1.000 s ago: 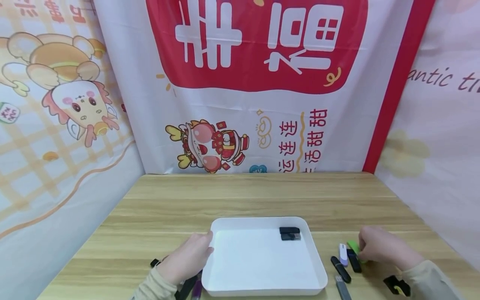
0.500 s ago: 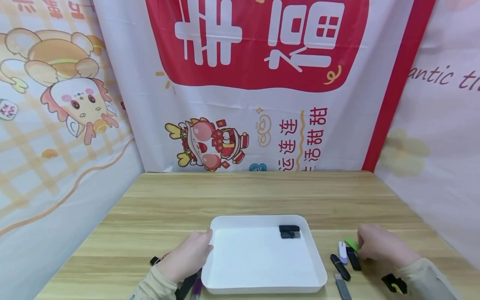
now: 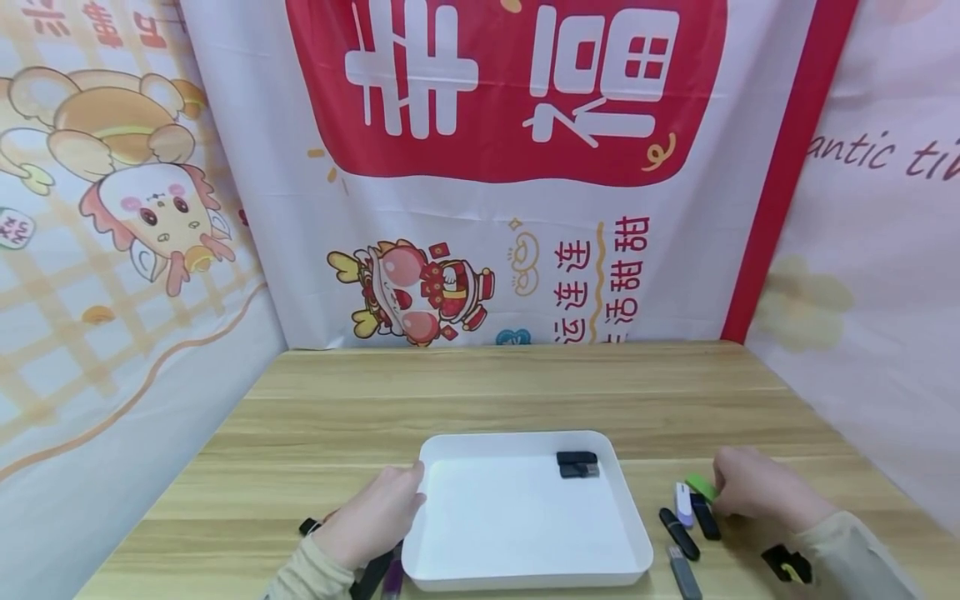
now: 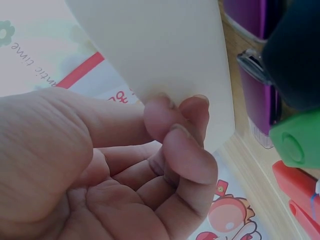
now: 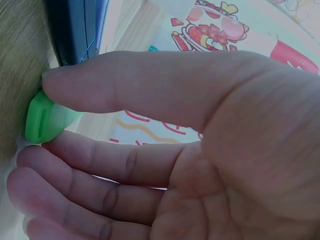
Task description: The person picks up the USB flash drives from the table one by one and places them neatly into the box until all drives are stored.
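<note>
Green USB stick point(image 3: 700, 487) is pinched between the thumb and index finger of the right hand point(image 3: 763, 490), low over the wooden table point(image 3: 510, 387) and well to the right of the white tray point(image 3: 517, 533); whether the table is touched by it cannot be told. The remaining fingers are seen bent alongside the index finger. Just beside the pinched stick, a white-and-lavender stick point(image 3: 683, 505) and a black stick point(image 3: 704, 517) are set close together, with a black rounded stick point(image 3: 679, 534) and a grey stick point(image 3: 684, 573) placed nearer the tray and the person. A black-and-yellow object point(image 3: 787, 564) is seen beside the right sleeve point(image 3: 851, 554). The tray's left rim is gripped by the left hand point(image 3: 378, 515), its fingers curled against the thumb. Inside the tray, two dark sticks point(image 3: 577, 457) are laid side by side near the far right corner. To the left of the tray, purple sticks point(image 4: 256, 95), a green block-shaped piece point(image 4: 297, 139) and a red piece point(image 4: 292, 187) are shown by the left wrist view, partly cut off by its edge.
</note>
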Demonstrator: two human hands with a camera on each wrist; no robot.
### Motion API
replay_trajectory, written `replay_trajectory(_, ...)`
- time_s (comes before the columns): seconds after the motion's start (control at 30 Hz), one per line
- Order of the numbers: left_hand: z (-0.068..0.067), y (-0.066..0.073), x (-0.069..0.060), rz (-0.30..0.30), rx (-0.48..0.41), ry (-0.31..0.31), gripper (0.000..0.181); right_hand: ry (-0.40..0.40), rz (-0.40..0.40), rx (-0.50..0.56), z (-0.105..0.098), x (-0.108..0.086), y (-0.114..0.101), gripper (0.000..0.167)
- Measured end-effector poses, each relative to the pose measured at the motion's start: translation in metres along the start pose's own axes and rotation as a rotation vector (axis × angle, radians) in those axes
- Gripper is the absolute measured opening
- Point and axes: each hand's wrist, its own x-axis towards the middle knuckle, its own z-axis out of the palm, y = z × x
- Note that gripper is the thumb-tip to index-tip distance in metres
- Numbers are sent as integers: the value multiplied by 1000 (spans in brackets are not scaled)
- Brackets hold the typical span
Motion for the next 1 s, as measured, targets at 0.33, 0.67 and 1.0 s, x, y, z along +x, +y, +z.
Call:
replay_trajectory(0.33, 0, 0, 0, -11, -8, -10, 16, 23, -11, -14, 2, 2, 2, 19)
replay_trajectory(0.67, 0, 0, 0, -6, -8, -14, 20, 38, -15, -17, 3, 0, 0, 20)
replay_trajectory(1.0, -1, 2, 1, 7, 8, -3, 19, 56, -25, -31, 2, -1, 0, 20)
